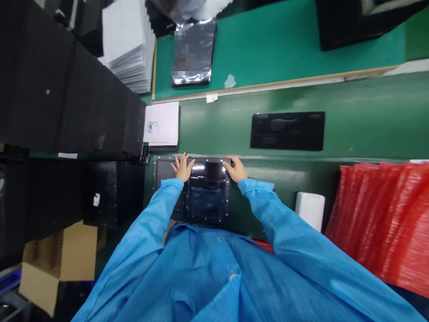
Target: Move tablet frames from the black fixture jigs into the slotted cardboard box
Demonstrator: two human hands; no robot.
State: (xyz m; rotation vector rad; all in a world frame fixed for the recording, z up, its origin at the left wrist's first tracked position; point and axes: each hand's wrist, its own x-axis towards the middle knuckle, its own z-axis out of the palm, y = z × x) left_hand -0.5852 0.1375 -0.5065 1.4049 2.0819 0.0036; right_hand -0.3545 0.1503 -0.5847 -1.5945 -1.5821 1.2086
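Left hand (182,167) and right hand (234,169) well apart, fingers spread, resting on upper edge of black screw-edged panel (208,197), on green surface (214,134).

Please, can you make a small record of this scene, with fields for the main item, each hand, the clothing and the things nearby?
Main item: glossy black panel with screwed frame, on green workbench
Left hand: fingers spread on panel's top edge
Right hand: resting on panel's top edge
Clothing: blue smock sleeves
Nearby: second black panel, paper sheets, white block, red packaging stack, cardboard box
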